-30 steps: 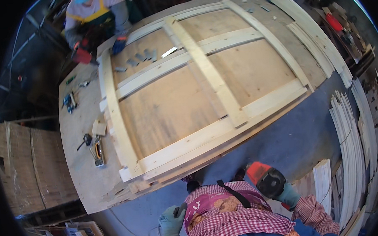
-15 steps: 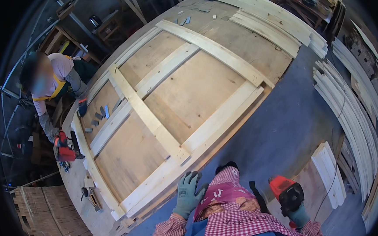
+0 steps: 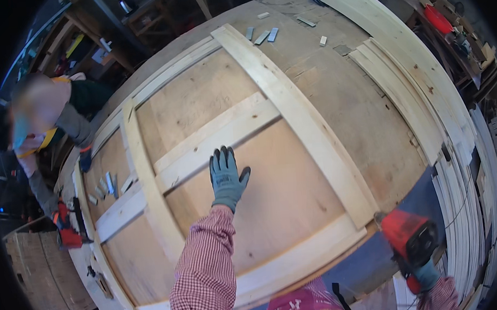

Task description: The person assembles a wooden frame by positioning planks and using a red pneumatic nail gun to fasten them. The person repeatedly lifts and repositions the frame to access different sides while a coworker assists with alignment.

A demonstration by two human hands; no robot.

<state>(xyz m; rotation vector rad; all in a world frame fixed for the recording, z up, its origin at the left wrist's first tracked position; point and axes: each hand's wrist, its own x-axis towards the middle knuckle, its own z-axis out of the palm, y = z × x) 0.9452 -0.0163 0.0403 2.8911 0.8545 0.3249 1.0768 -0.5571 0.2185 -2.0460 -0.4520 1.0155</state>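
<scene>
My left hand (image 3: pixel 226 179), in a grey-green glove, is stretched over a wooden frame (image 3: pixel 300 114) of pale boards. Its fingers are spread and hold nothing. The fingertips lie over the frame's middle slat (image 3: pixel 224 135); whether they touch it I cannot tell. At the lower right my right hand (image 3: pixel 427 275), gloved too, is closed round the grip of a red-and-black nail gun (image 3: pixel 408 236). The gun's front end is beside the frame's near right corner. Under the frame lies a plywood sheet (image 3: pixel 284 170).
At the left a co-worker bends over the table with another red power tool (image 3: pixel 68 225). Short grey strips (image 3: pixel 261 37) lie scattered on the tabletop. Long pale boards (image 3: pixel 402 46) are stacked along the far right, and more boards (image 3: pixel 465 209) stand at the right.
My left hand has moved from the table's near edge out over the frame. My right hand has raised the nail gun towards the frame's near right corner. The view has shifted too.
</scene>
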